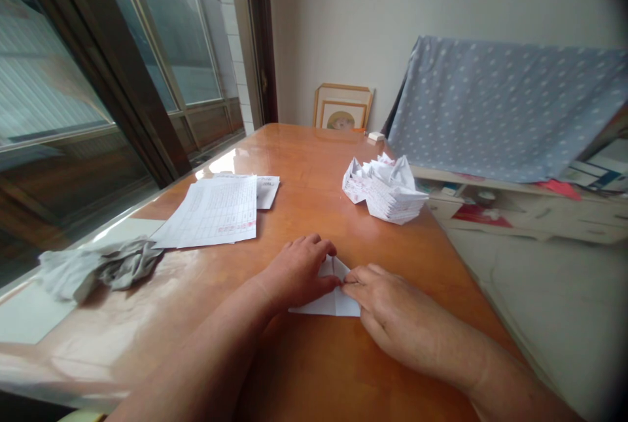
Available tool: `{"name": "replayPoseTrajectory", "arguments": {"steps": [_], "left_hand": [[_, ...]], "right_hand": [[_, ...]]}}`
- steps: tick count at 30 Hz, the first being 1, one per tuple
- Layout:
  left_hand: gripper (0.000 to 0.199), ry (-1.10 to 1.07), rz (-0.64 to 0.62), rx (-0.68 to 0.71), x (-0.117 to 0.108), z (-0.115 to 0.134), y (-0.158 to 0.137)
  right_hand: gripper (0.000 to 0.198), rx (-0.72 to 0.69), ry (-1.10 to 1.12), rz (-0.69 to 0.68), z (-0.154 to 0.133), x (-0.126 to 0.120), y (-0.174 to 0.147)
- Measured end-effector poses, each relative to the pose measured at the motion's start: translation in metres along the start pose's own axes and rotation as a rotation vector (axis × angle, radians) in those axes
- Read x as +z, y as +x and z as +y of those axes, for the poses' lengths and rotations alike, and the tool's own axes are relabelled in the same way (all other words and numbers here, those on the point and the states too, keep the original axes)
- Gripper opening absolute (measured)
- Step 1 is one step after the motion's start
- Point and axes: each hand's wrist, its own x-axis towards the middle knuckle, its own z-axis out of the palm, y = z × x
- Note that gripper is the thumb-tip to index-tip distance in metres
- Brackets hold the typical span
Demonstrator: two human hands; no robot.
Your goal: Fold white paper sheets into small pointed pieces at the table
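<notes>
Head view, clock face centred on the hands, twelve toward the far wall. Spread beneath the work, a glossy, orange-brown wooden table (309, 147). Beyond it at two o'clock, a long, low, off-white cabinet (583, 211) with drawer fronts, contents hidden, and an open shelf holding a flat, red packet (481, 214) and a small, rounded, bowl-like thing, too blurred to name. At ten o'clock, a pile of white, rectangular, printed paper sheets (216, 212). At one o'clock, a bundle of white, pointed, folded paper pieces (392, 201), apparently nested one inside another, judging by the many layered edges.

At the clock's centre, left hand (301, 271) and right hand (387, 307) over a white, triangular, folded paper (321, 305) lying on the tabletop. Left: forefinger and thumb apart on the paper, not clenched. Right: grasping the paper's right side in a pinch; how much between the fingertips, cannot tell.

Step in hand, judging by the pose: lining up and creasing a fold along the middle line. Pin the paper with the left thumb to prevent sliding. Match edge to line before pressing. Stroke outward from the tip, against the hard wood. Avoid overlapping the centre, likely to skew the point.
</notes>
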Motion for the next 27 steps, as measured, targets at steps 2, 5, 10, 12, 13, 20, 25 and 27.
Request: {"name": "replayPoseTrajectory", "arguments": {"steps": [2,5,10,12,13,20,25,27], "left_hand": [[0.039,0.013,0.0,-0.009,0.0,0.001,0.0],[0.039,0.019,-0.008,-0.017,0.0,0.002,0.0],[0.039,0.034,-0.027,-0.029,-0.002,0.003,0.0],[0.04,0.041,-0.033,-0.032,-0.002,0.003,0.0],[0.04,0.044,-0.035,-0.034,-0.002,0.004,0.0],[0.041,0.041,-0.024,-0.039,-0.001,0.004,0.0],[0.04,0.042,-0.011,-0.041,0.0,0.004,0.0],[0.04,0.044,-0.016,-0.044,-0.001,0.005,0.0]], "right_hand": [[0.027,-0.001,0.041,-0.005,0.001,-0.003,-0.001],[0.027,0.04,0.132,0.019,0.004,-0.006,0.001],[0.028,0.117,0.173,0.117,0.011,-0.001,0.01],[0.028,0.13,0.155,0.12,0.011,0.002,0.013],[0.028,0.138,0.143,0.116,0.011,0.004,0.014],[0.031,0.204,0.023,0.082,0.007,0.013,0.018],[0.035,0.209,-0.077,0.053,0.006,0.018,0.021],[0.038,0.204,-0.118,0.046,0.004,0.019,0.021]]}}
